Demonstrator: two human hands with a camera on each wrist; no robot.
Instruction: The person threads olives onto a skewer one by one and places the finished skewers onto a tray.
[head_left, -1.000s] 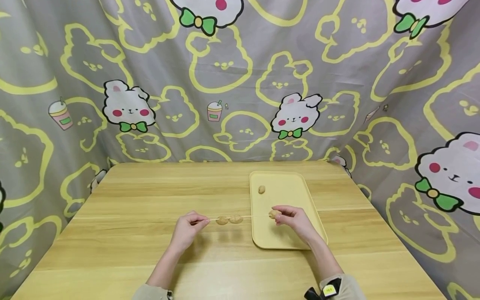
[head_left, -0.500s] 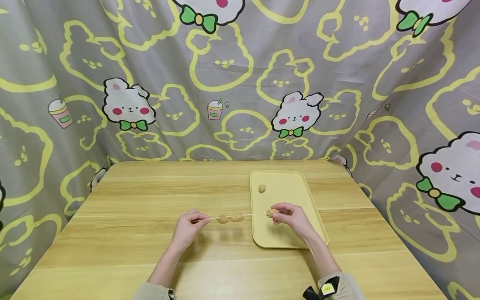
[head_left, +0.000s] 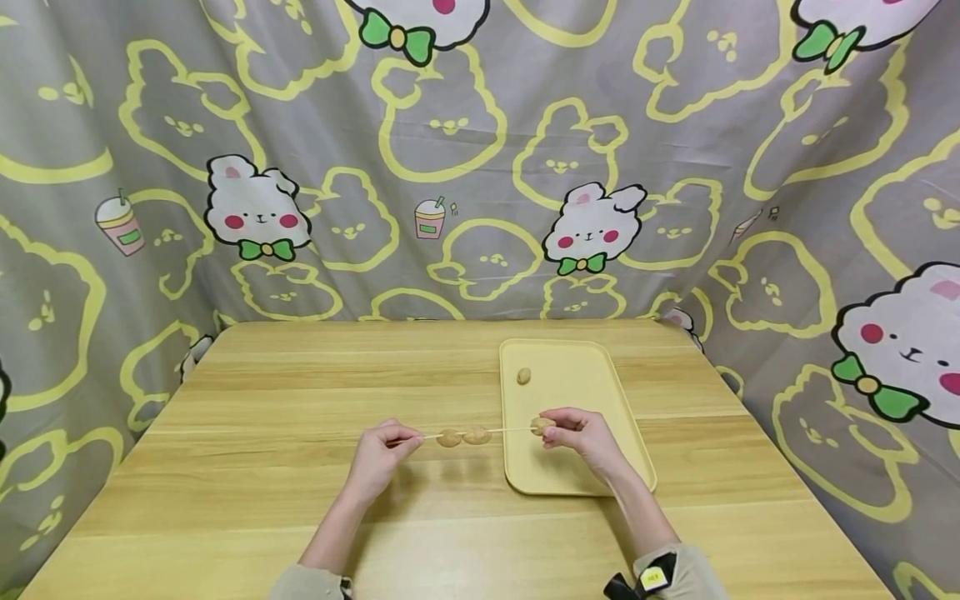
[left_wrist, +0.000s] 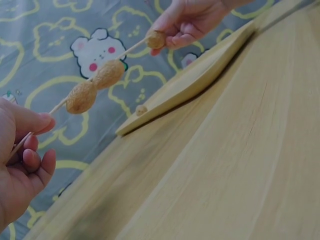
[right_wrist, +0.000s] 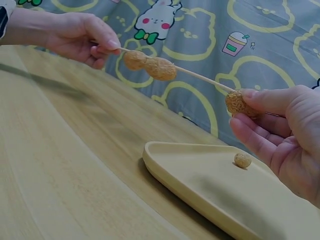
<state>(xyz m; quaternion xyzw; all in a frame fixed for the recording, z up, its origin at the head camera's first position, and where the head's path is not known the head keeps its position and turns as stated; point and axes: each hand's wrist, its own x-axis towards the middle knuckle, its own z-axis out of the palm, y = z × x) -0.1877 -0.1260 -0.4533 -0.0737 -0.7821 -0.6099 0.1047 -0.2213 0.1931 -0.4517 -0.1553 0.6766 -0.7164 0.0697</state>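
My left hand (head_left: pixel 378 458) pinches a thin wooden skewer (head_left: pixel 513 430) near its left end, between thumb and fingers. Threaded on it are two wrinkled brown balls, a left one (left_wrist: pixel 81 98) and a right one (left_wrist: pixel 109 74), side by side and touching. At the skewer's other end, my right hand (head_left: pixel 588 437) pinches a third brown ball (right_wrist: pixel 241 104) between thumb and fingertips. The skewer meets this ball's left side, and a bare stretch of stick shows between it and the pair. Everything held is up above the table.
A yellow tray (head_left: pixel 555 479) lies on the wooden table (head_left: pixel 300 367), partly under my right hand. One more brown ball (head_left: pixel 523 376) sits near its far left corner. A grey curtain (head_left: pixel 480 125) with cartoon prints hangs behind and beside the table.
My right hand has moved slightly left with its ball, and my left hand slightly right. The gap on the skewer between that ball and the other two has narrowed a little.
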